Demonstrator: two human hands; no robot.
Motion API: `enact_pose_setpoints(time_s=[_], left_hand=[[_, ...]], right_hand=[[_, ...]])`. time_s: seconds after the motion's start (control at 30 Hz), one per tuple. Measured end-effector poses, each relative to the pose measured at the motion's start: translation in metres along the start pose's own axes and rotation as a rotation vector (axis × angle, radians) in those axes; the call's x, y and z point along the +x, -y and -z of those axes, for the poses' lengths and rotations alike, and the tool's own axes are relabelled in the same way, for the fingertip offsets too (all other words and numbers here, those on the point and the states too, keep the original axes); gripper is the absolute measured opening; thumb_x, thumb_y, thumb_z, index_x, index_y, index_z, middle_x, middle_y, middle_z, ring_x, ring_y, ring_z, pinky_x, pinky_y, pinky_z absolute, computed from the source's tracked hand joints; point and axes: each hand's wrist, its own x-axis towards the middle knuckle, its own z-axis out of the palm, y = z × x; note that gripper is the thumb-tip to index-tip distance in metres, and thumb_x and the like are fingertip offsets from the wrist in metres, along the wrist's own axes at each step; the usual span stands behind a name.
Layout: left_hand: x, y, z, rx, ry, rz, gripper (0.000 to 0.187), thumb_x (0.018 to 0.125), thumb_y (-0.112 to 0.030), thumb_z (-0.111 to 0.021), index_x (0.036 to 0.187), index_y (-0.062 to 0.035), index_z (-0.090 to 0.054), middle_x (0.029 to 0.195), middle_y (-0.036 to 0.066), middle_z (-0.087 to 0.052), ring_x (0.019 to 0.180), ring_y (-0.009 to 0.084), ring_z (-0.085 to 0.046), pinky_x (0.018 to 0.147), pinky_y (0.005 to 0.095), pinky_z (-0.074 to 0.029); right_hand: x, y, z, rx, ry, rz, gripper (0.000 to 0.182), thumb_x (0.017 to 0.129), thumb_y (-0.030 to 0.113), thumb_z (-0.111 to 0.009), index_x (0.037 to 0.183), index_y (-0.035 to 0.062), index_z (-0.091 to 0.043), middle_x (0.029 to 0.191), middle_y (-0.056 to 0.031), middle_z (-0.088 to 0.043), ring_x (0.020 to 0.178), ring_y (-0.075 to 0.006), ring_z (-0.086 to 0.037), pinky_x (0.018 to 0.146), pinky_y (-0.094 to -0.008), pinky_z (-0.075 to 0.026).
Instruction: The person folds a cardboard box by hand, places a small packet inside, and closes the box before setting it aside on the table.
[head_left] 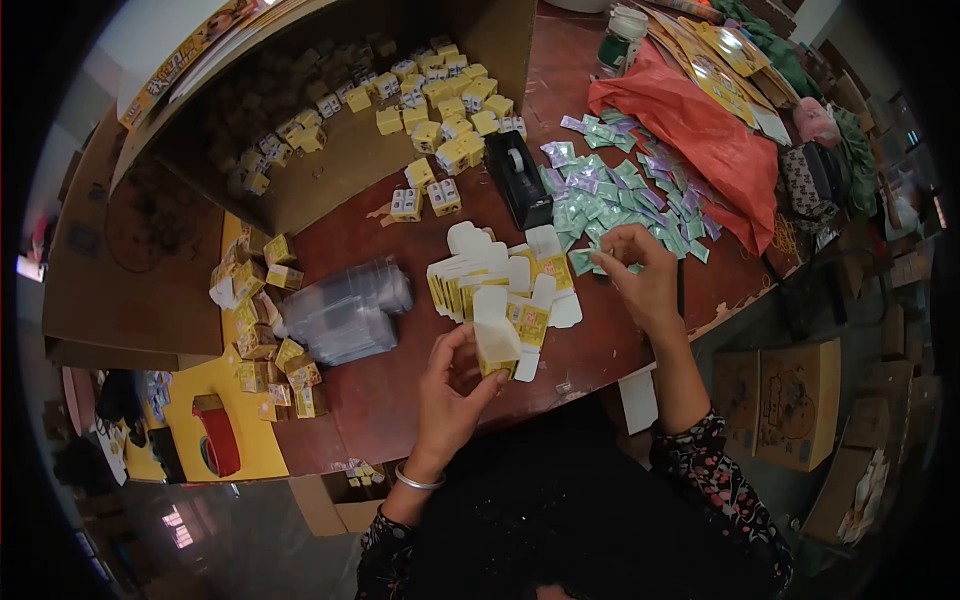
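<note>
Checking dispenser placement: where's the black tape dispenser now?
In the head view, above and slightly right of centre, the black tape dispenser sits between the small yellow boxes and the green and purple sachets.

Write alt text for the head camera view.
A left hand holds an open yellow-and-white carton; the right hand is at the edge of green and purple sachets on a red table. Unfilled cartons lie nearby; small yellow boxes sit in a cardboard box.
</note>
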Motion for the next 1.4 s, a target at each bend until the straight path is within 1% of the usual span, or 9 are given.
enact_pose_setpoints(time_s=[0.2, 0.33, 0.43, 0.53, 0.63, 0.77, 1.03, 1.17, 1.4], left_hand=[[0.004, 0.004, -0.005, 0.374, 0.045, -0.146, 0.065, 0.085, 0.011, -0.074, 0.143, 0.0008, -0.047, 0.132, 0.006, -0.051, 0.118, 0.0215, -0.064, 0.096, 0.0324, -0.059], [0.000, 0.001, -0.006, 0.471, 0.025, -0.242, 0.072, 0.079, 0.003, -0.081, 0.144, -0.0038, -0.051, 0.130, 0.013, -0.058, 0.119, 0.0265, -0.062, 0.100, 0.0340, -0.052], [-0.005, -0.001, -0.009, 0.260, -0.017, -0.182, 0.072, 0.080, 0.006, -0.080, 0.145, -0.0054, -0.051, 0.130, 0.013, -0.059, 0.122, 0.0254, -0.061, 0.101, 0.0358, -0.054], [-0.007, -0.004, -0.008, 0.039, 0.017, -0.227, 0.069, 0.083, 0.009, -0.076, 0.145, -0.0059, -0.050, 0.134, 0.012, -0.055, 0.125, 0.0248, -0.059, 0.102, 0.0378, -0.056], [-0.009, -0.004, -0.002, 0.042, 0.098, -0.287, 0.062, 0.086, 0.011, -0.073, 0.143, -0.0044, -0.052, 0.138, 0.012, -0.050, 0.124, 0.0245, -0.060, 0.103, 0.0387, -0.057], [-0.007, -0.010, -0.003, -0.017, 0.172, -0.306, 0.056, 0.086, 0.010, -0.073, 0.139, -0.0033, -0.057, 0.139, 0.013, -0.047, 0.123, 0.0254, -0.060, 0.104, 0.0379, -0.057], [-0.005, -0.011, 0.004, 0.203, 0.278, -0.427, 0.034, 0.087, 0.003, -0.076, 0.120, -0.0036, -0.072, 0.138, 0.012, -0.048, 0.117, 0.0200, -0.061, 0.094, 0.0332, -0.058], [-0.006, -0.010, 0.002, 0.138, 0.257, -0.460, 0.030, 0.087, 0.004, -0.076, 0.115, -0.0033, -0.069, 0.137, 0.014, -0.048, 0.112, 0.0191, -0.062, 0.093, 0.0325, -0.058], [-0.012, -0.006, -0.005, -0.050, 0.116, -0.324, 0.033, 0.087, 0.008, -0.075, 0.112, -0.0010, -0.055, 0.139, 0.017, -0.049, 0.119, 0.0208, -0.061, 0.096, 0.0342, -0.059]], right_hand=[[-0.024, 0.091, -0.008, -0.224, 0.288, 0.622, 0.017, 0.079, 0.003, -0.079, 0.093, 0.0061, -0.068, 0.083, -0.0061, -0.066, 0.073, -0.0203, -0.064, 0.063, -0.0320, -0.054], [-0.024, 0.087, -0.018, -0.263, 0.610, 0.669, 0.011, 0.082, 0.004, -0.076, 0.092, 0.0052, -0.070, 0.085, -0.0068, -0.069, 0.076, -0.0238, -0.065, 0.067, -0.0356, -0.054], [-0.023, 0.095, -0.019, -0.217, 0.636, 0.547, 0.013, 0.086, 0.001, -0.071, 0.099, 0.0044, -0.072, 0.092, -0.0064, -0.072, 0.077, -0.0207, -0.067, 0.067, -0.0353, -0.055], [-0.024, 0.083, -0.014, -0.027, 0.336, 0.575, 0.018, 0.087, 0.010, -0.072, 0.104, 0.0041, -0.073, 0.098, -0.0115, -0.072, 0.086, -0.0284, -0.072, 0.074, -0.0363, -0.059], [-0.029, 0.084, 0.002, 0.117, 0.345, 0.502, 0.032, 0.089, 0.023, -0.075, 0.115, 0.0043, -0.074, 0.113, -0.0165, -0.070, 0.099, -0.0323, -0.071, 0.083, -0.0381, -0.058], [-0.049, 0.069, -0.025, 0.088, 0.454, 0.597, 0.074, 0.082, 0.044, -0.082, 0.143, 0.0074, -0.059, 0.123, -0.0193, -0.066, 0.109, -0.0353, -0.067, 0.091, -0.0423, -0.056], [-0.056, 0.057, -0.043, 0.313, 0.529, 0.536, 0.058, 0.084, 0.033, -0.081, 0.132, 0.0027, -0.067, 0.128, -0.0235, -0.064, 0.113, -0.0373, -0.066, 0.095, -0.0437, -0.054], [-0.046, 0.066, -0.038, 0.171, 0.532, 0.677, 0.043, 0.085, 0.026, -0.079, 0.121, 0.0030, -0.072, 0.137, -0.0234, -0.060, 0.125, -0.0398, -0.061, 0.100, -0.0452, -0.052], [-0.044, 0.066, -0.040, 0.078, 0.552, 0.701, 0.039, 0.089, 0.017, -0.073, 0.126, 0.0049, -0.069, 0.143, -0.0142, -0.060, 0.135, -0.0384, -0.054, 0.106, -0.0481, -0.050]])
